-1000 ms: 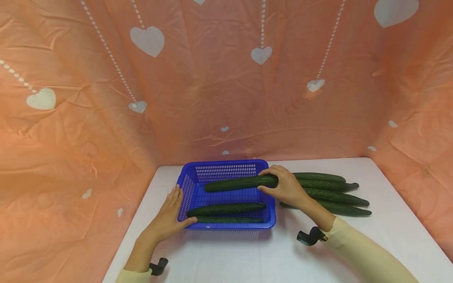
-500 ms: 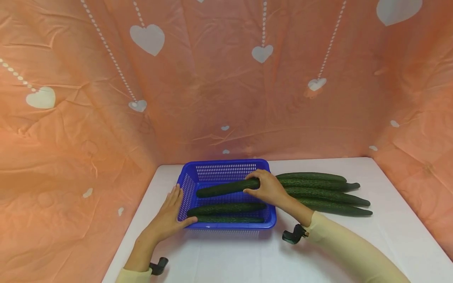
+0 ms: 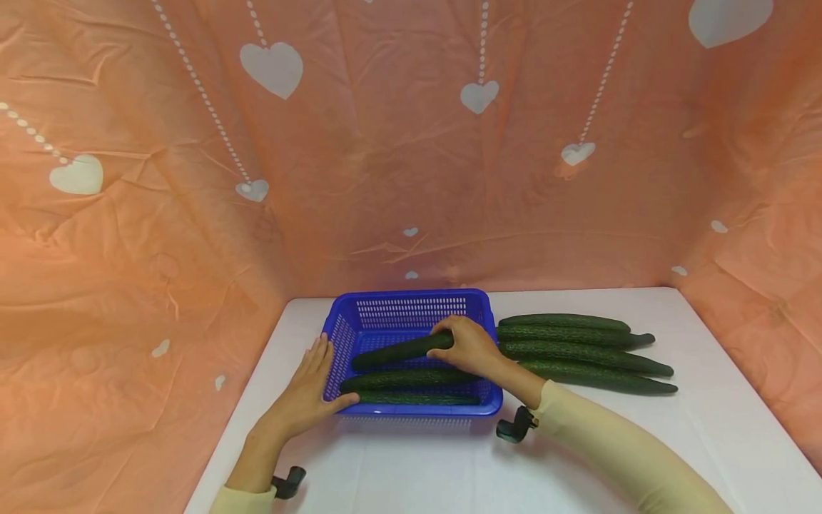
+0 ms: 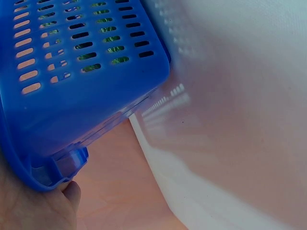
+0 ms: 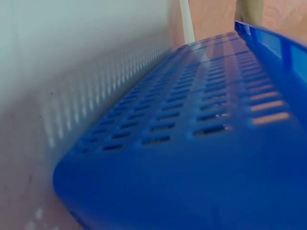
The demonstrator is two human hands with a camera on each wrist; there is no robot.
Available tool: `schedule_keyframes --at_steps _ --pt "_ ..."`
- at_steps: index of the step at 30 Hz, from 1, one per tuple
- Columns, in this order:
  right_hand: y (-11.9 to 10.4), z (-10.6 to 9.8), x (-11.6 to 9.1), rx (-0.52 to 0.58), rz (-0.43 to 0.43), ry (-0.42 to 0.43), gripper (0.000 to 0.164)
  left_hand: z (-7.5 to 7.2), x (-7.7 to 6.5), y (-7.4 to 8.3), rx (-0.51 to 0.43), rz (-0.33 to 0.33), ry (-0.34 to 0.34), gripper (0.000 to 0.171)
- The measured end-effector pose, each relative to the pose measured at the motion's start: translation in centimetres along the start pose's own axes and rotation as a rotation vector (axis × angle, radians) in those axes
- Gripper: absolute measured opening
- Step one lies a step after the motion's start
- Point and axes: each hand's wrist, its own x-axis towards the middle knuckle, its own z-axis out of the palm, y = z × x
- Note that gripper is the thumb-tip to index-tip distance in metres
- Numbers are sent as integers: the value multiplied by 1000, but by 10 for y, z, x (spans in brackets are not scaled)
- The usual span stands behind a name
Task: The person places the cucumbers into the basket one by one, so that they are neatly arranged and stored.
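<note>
A blue slotted plastic basket [image 3: 417,410] stands on the white table. My right hand [image 3: 472,348] reaches in over its right side and grips the right end of a dark green cucumber [image 3: 392,353], whose left end slopes toward the basket's left wall. Two more cucumbers lie along the front inside, the rear one [image 3: 404,379] partly behind the right hand and the front one [image 3: 417,399] against the near wall. My left hand [image 3: 302,392] rests at the left front corner, fingers straight along the left rim and thumb over the front rim. In the right wrist view the basket wall [image 5: 192,182] hides the right hand.
Several cucumbers [image 3: 584,351] lie side by side on the table [image 3: 578,442], right of the basket. Orange cloth [image 3: 411,178] with pale hearts hangs behind and on both sides. A small black wrist camera [image 3: 514,425] sits under the right wrist.
The right hand has carried its cucumber left and toward the front of the basket, lowering it beside the other two. The left hand has stayed at the rim.
</note>
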Motion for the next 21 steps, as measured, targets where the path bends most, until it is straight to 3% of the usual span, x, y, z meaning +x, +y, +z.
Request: schedule_keyframes --at_steps 13,21 --pt "-3 4 2 -25 60 -76 32 -4 1 2 12 -4 -1 120" --pt "-2 3 0 -78 16 -66 29 -1 2 -2 20 -10 -5 120"
